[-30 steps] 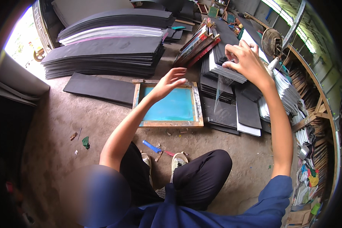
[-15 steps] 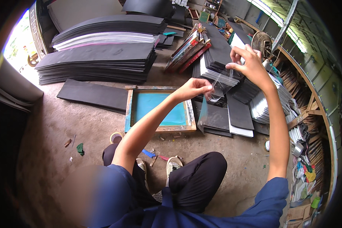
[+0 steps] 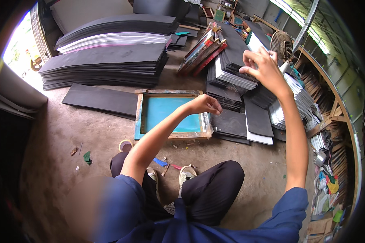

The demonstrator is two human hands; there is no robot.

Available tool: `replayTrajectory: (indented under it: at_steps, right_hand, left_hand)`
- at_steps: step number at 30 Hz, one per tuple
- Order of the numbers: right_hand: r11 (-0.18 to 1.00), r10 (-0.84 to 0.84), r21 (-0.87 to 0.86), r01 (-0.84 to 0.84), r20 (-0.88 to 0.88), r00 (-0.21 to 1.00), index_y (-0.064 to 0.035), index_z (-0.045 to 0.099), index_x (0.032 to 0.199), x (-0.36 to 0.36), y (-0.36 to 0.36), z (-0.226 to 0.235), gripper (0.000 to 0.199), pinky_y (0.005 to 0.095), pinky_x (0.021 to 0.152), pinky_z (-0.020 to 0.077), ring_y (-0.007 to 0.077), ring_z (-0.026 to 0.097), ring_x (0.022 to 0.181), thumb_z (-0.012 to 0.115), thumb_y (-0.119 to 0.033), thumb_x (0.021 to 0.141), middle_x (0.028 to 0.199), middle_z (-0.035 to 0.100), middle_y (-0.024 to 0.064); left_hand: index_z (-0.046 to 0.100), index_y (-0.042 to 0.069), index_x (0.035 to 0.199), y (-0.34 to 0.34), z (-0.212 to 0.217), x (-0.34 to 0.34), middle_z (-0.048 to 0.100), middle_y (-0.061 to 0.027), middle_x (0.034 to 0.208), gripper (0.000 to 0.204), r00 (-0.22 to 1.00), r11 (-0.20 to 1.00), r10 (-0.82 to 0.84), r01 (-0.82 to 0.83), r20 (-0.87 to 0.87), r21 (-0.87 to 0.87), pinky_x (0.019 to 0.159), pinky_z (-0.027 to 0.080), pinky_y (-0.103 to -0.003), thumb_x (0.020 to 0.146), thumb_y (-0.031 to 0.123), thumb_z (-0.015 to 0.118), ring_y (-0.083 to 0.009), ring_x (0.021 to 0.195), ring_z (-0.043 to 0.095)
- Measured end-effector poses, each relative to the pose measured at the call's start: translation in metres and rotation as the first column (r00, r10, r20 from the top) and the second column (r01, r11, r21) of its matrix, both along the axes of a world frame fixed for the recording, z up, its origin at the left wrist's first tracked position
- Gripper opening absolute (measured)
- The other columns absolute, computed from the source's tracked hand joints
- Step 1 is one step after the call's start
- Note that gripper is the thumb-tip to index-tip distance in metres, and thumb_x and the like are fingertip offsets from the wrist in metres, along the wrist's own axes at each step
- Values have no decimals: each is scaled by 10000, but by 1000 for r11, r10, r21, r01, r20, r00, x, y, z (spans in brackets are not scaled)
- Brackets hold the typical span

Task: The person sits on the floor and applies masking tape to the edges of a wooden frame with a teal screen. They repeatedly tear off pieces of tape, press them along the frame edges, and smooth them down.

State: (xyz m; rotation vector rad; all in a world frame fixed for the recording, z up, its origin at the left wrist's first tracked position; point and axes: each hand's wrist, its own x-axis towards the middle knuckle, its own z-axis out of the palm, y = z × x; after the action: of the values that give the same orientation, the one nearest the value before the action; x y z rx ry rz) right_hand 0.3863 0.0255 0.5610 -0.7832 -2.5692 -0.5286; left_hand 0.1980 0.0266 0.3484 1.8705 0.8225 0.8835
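On the floor (image 3: 95, 129), a wooden frame (image 3: 139, 115) around a blue-green panel (image 3: 164, 111) lies flat. Over the frame's right edge hangs the left hand (image 3: 207, 105), fingers curled nearly together; the right hand (image 3: 261, 67), fingers half bent, is raised farther right. Whether either has hold of anything, I cannot tell.

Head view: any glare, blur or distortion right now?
Head view: bright opening at left blown out white; head view: rim dark, edges bowed by the fisheye; head view: round patch at lower left smeared, contents unreadable; head view: left hand and right hand fairly sharp.
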Motion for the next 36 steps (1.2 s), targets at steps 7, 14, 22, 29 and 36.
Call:
replayTrajectory:
  at_steps: [7, 14, 22, 29, 36]
  right_hand:
    - [999, -25, 40, 27, -49, 998, -100, 528, 794, 13, 10, 14, 296, 332, 819, 264, 160, 469, 784, 679, -346, 726, 695, 478, -6]
    - [979, -194, 30, 202, -181, 964, -134, 548, 812, 44, 43, 18, 258, 353, 785, 292, 161, 501, 797, 673, -348, 739, 695, 526, -21]
    - [950, -256, -246, 193, -257, 932, -174, 591, 869, 63, 103, -41, 172, 408, 715, 353, 222, 544, 825, 656, -295, 766, 751, 594, 31]
    - [859, -349, -490, 149, -346, 871, -196, 615, 828, 44, 123, -122, 121, 453, 809, 356, 157, 554, 854, 653, -296, 771, 732, 641, -50]
    - [809, -576, -436, 394, -452, 681, -243, 656, 742, 29, 99, -244, 96, 481, 897, 291, 200, 424, 1038, 719, -296, 693, 896, 622, -79]
  left_hand:
    - [690, 42, 884, -7, -45, -1, 675, -36, 830, 161, 999, 998, 22, -24, -37, -59, 687, 501, -244, 765, 150, 699, -98, 726, 617]
    - [628, 13, 1061, -29, -50, -65, 679, -79, 854, 262, 999, 984, 37, -35, 5, -173, 683, 512, -256, 832, 141, 625, -123, 701, 632]
    - [386, 69, 900, -81, -13, -160, 657, -187, 903, 150, 946, 942, 278, -234, 165, -241, 661, 519, -297, 907, 133, 522, -189, 712, 646]
    - [542, 64, 889, -106, -24, -204, 666, -30, 907, 221, 755, 755, 655, -655, 36, -26, 848, 411, -295, 880, 282, 576, -134, 906, 593]
    - [679, 81, 910, -125, -36, -207, 676, -34, 830, 154, 497, 526, 841, -844, -214, 106, 707, 487, -259, 821, 203, 649, -109, 729, 610]
